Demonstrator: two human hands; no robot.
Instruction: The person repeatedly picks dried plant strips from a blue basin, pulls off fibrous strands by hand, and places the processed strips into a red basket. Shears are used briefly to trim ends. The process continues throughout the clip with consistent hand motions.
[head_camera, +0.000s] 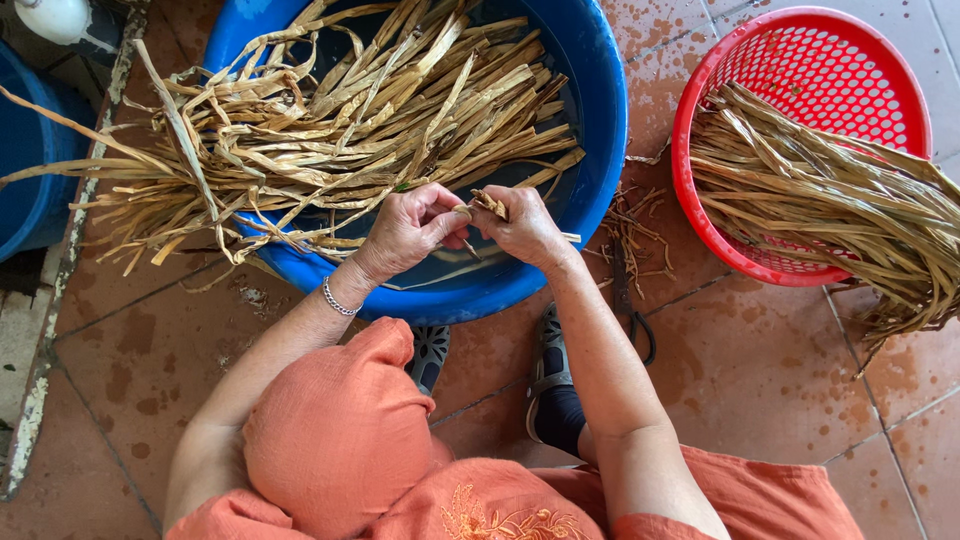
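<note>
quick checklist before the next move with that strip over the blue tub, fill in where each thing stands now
1. Both hands on the piece: ok. The left hand and right hand meet on a short dried leaf strip.
2. Work held over the blue tub: ok.
3. Supply within reach: ok. A pile of dried strips lies across the tub just beyond the hands.
4. Red basket has room: ok. Strips cover only its lower part.
5. Cutter on the floor: cannot tell its kind; it lies apart from both hands.
6. Firmness of each grip: cannot tell.
</note>
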